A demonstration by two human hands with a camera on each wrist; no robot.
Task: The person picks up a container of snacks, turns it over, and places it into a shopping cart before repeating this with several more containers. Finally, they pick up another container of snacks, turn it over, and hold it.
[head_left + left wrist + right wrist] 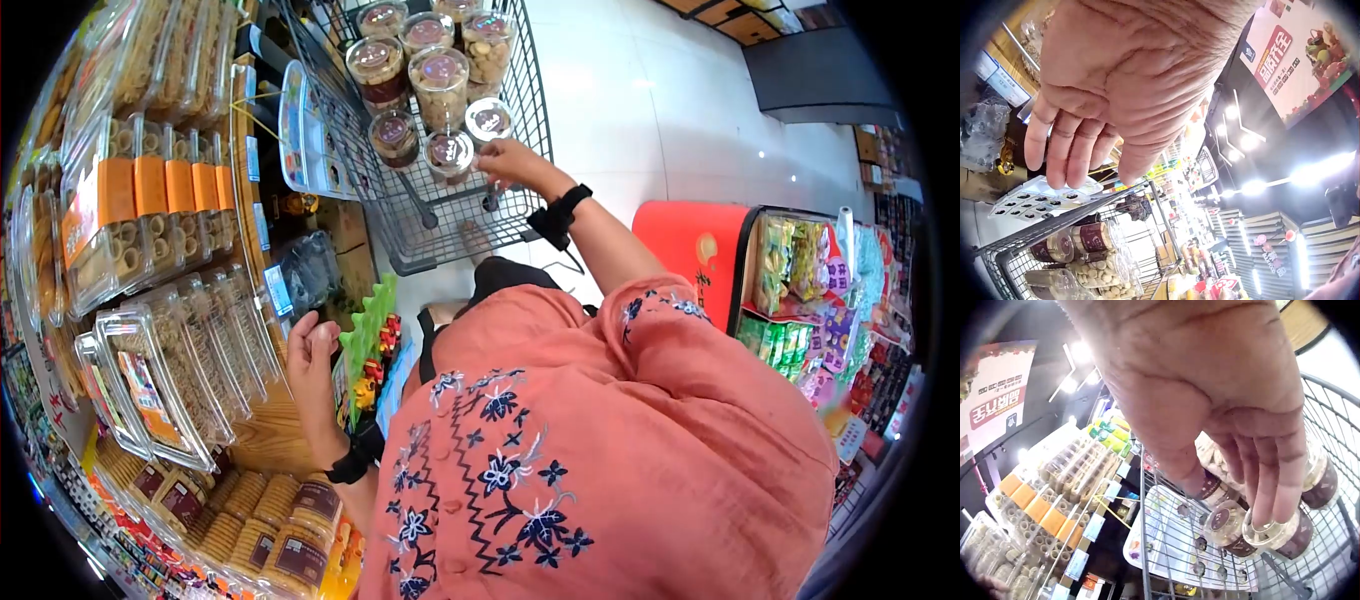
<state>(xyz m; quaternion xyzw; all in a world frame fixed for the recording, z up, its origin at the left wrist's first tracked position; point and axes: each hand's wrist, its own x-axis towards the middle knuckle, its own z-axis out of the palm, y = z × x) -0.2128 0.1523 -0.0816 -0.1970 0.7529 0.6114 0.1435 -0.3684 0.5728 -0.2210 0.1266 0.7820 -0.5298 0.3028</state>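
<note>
My right hand (515, 165) reaches into a shopping cart (548, 110). In the right wrist view its fairly straight fingers (1272, 487) touch the lid of a clear tub (1297, 540) with a dark label; the thumb stands apart from that tub. Beside it sits another lidded tub (1230, 531). From above, a round-lidded tub (448, 152) and a pale-lidded one (488, 118) are closest to the fingers. My left hand (312, 375) is held beside the shelf, fingers loosely bent, nothing in it.
Several taller snack tubs (438, 80) stand further along the cart. Clear boxes of rolled snacks (130, 220) and biscuit packs (270, 530) fill the left shelves. A green scalloped strip (368, 325) juts out near the left hand. On the right stands a red display bin (690, 235) of packets.
</note>
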